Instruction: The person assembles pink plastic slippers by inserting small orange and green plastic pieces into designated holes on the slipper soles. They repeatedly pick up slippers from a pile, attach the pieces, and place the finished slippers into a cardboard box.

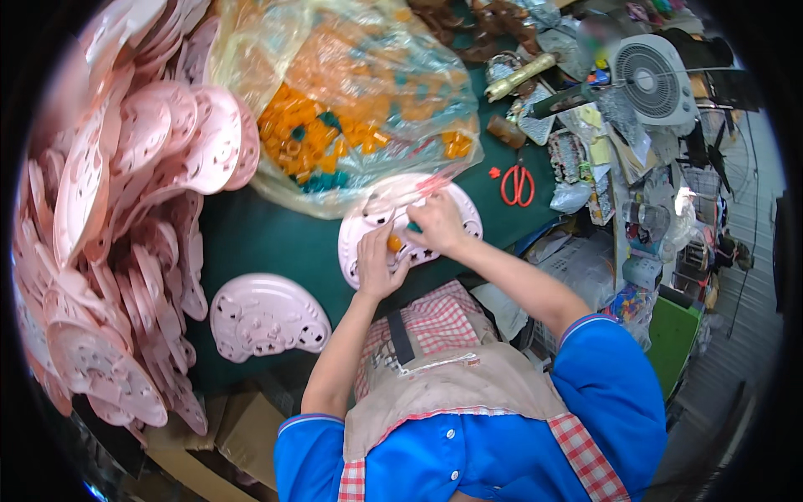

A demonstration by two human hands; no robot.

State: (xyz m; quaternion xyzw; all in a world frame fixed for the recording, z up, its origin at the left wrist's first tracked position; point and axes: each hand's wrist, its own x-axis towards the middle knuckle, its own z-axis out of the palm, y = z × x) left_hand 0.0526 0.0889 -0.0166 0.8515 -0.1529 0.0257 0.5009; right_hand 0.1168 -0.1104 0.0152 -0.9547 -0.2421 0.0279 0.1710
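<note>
Head view: the left hand [378, 266] pinches a little orange piece [394, 243] on the pink plate [361, 234]; the right hand [437, 222] presses there, fingers curled, grip unclear

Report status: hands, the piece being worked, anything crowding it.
Left hand pinching small orange piece; right hand pressing pink tray. Plastic bag overlaps tray's far edge.
</note>
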